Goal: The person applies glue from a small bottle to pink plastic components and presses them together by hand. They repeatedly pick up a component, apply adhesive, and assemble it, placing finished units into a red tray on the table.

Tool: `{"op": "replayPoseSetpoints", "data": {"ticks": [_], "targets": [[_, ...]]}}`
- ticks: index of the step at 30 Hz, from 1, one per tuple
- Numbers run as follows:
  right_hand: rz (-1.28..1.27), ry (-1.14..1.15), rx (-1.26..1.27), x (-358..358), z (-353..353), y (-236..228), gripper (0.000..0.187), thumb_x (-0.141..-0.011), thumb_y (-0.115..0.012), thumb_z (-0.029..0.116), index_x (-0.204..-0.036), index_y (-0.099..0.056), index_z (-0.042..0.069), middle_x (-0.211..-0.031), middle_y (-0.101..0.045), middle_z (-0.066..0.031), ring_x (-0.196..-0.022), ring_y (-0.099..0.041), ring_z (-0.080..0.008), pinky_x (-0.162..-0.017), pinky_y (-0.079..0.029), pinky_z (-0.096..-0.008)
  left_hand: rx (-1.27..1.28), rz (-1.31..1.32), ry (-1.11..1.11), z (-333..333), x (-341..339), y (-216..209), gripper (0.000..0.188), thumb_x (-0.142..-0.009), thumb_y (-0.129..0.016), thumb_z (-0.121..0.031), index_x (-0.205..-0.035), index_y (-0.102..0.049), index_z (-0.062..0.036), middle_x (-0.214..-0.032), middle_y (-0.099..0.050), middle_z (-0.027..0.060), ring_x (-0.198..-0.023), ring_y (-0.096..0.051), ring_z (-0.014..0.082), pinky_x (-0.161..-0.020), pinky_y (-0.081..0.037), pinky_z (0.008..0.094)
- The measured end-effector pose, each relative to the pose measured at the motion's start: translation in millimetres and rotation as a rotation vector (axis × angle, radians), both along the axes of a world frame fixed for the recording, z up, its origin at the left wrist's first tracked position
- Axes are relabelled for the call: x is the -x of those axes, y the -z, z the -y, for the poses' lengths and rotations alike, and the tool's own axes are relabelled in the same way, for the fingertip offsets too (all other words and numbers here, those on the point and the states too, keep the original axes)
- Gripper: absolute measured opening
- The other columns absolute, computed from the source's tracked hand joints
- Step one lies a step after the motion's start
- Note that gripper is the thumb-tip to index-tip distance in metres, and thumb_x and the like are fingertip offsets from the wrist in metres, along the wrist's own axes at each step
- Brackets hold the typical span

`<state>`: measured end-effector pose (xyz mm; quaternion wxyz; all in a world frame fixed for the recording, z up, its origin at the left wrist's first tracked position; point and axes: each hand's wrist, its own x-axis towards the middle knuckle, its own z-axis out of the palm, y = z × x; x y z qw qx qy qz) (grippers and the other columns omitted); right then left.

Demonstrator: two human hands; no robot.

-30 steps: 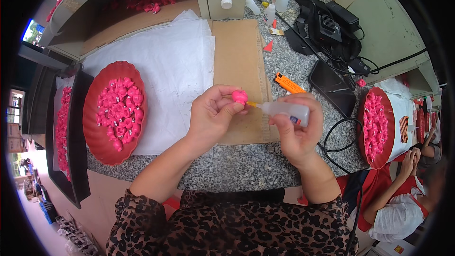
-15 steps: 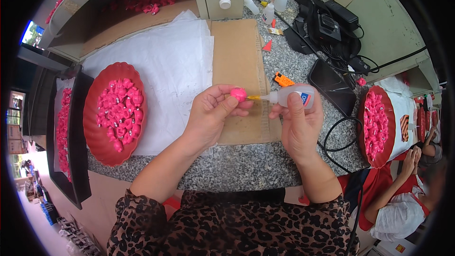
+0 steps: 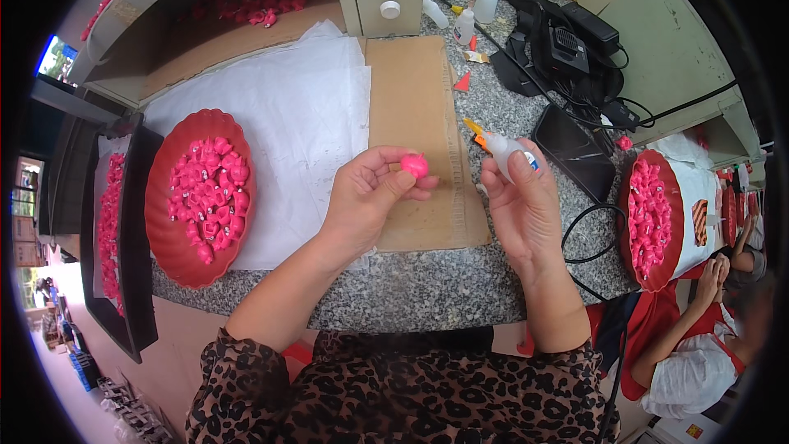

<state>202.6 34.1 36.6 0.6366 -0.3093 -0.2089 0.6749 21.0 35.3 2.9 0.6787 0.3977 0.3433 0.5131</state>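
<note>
Between thumb and fingers, my left hand point(image 3: 370, 197) pinches a small pink figure point(image 3: 415, 166) above the brown cardboard point(image 3: 415, 99). My right hand point(image 3: 524, 205) is closed round a small translucent glue bottle point(image 3: 509, 156). The bottle's yellow nozzle point(image 3: 473, 127) points up and to the left, apart from the pink figure. Behind the nozzle lies an orange object point(image 3: 481, 141), mostly hidden by the bottle. To the left, a red scalloped bowl point(image 3: 156, 222) holds many similar pink pieces point(image 3: 209, 189).
White paper point(image 3: 288, 115) covers the table's left part. At the back stand several white bottles point(image 3: 485, 4). A black device with straps point(image 3: 567, 45), a dark phone point(image 3: 571, 152) and cables lie to the right. Another red bowl point(image 3: 678, 222) of pink pieces sits far right, near a person point(image 3: 690, 353).
My right hand has drawn the glue bottle away from the pink figure and tilted its nozzle upward. My left hand stays in place with the figure.
</note>
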Motion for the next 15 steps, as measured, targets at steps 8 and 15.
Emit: {"op": "replayPoseSetpoints", "data": {"ticks": [8,15], "targets": [[0.542,-0.126,-0.131,-26,-14,8,0.041,-0.072,-0.068,0.004,-0.106,-0.046,0.0,-0.081,-0.06,-0.0066,-0.075,-0.059,-0.0117,-0.064,-0.049,-0.0213,-0.05,-0.049,0.001,1,1,-1,0.025,-0.084,-0.056,-0.01,-0.105,-0.05,0.0025,-0.097,-0.058,0.0101,-0.085,-0.06,0.0192,-0.072,-0.051,0.0271],[0.783,-0.128,-0.159,-43,-14,-10,0.031,-0.079,-0.06,0.01,-0.104,-0.048,-0.004,-0.082,-0.061,-0.0088,-0.078,-0.057,-0.0112,-0.067,-0.043,-0.0225,-0.047,-0.063,-0.009,2,1,0,0.024,-0.084,-0.056,-0.01,-0.105,-0.051,0.0025,-0.096,-0.058,0.0096,-0.085,-0.06,0.0183,-0.072,-0.051,0.0268]]}}
